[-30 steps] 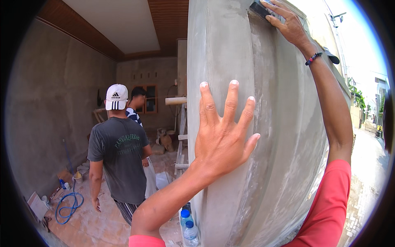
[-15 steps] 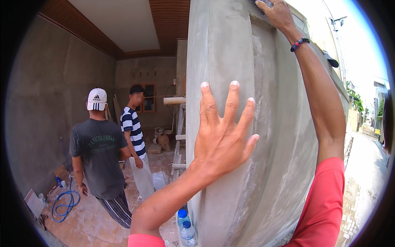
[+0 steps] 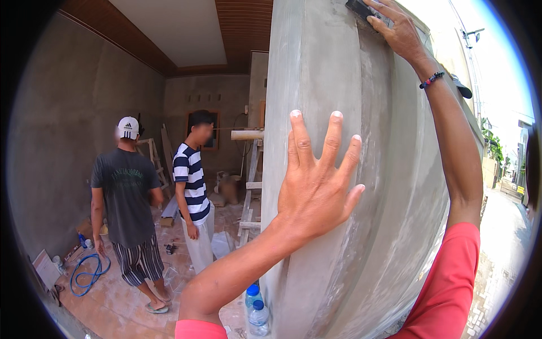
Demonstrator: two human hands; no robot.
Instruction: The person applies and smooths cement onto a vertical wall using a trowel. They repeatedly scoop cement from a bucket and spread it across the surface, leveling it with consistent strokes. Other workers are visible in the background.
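My left hand (image 3: 316, 192) lies flat with fingers spread against the grey plastered pillar (image 3: 330, 73), holding nothing. High on the same pillar, my right hand (image 3: 400, 31) grips a dark rectangular block (image 3: 361, 12), which looks like a sanding block or small float. The block touches the plaster near the upper edge of a recessed vertical groove (image 3: 375, 85); part of it is covered by my fingers. A beaded bracelet (image 3: 432, 79) circles my right wrist.
Two plastic water bottles with blue caps (image 3: 258, 316) stand at the pillar's foot. Inside the room are a person in a grey shirt (image 3: 127, 186), another in a striped shirt (image 3: 193, 181), a wooden trestle (image 3: 250, 198) and a coiled blue hose (image 3: 84, 277). A paved lane (image 3: 502, 243) runs along the right.
The view has shifted, and more of the dark block shows beneath my right hand. My left hand stays flat on the pillar. The person in grey has stepped further from the striped-shirt person.
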